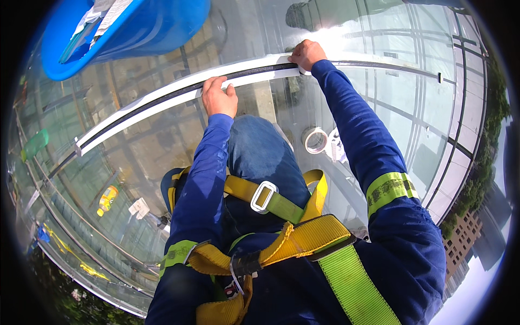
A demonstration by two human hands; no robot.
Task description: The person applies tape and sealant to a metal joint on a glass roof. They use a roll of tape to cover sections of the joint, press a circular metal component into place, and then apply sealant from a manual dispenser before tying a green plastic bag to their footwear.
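Note:
A black seam (162,97) crosses the glass surface in front of me, edged by two strips of white tape. Against the near strip (179,101), my left hand (219,98) rests with its fingers apart and its tips at the seam. Farther right, my right hand (307,55) is closed in a pinch on white tape at the seam, over the far strip (238,65). What lies under its fingers is partly hidden. A roll of tape (314,141) stands on the glass to the right of my knee, beside a white roundish item (337,146).
A blue bucket (179,27) with papers or cloths in it stands at the far left. At the left lie a yellow bottle (108,200), a pale crumpled piece (139,208) and a green item (36,144). Yellow harness straps (303,238) cross my body. Trees and buildings show beyond the right edge.

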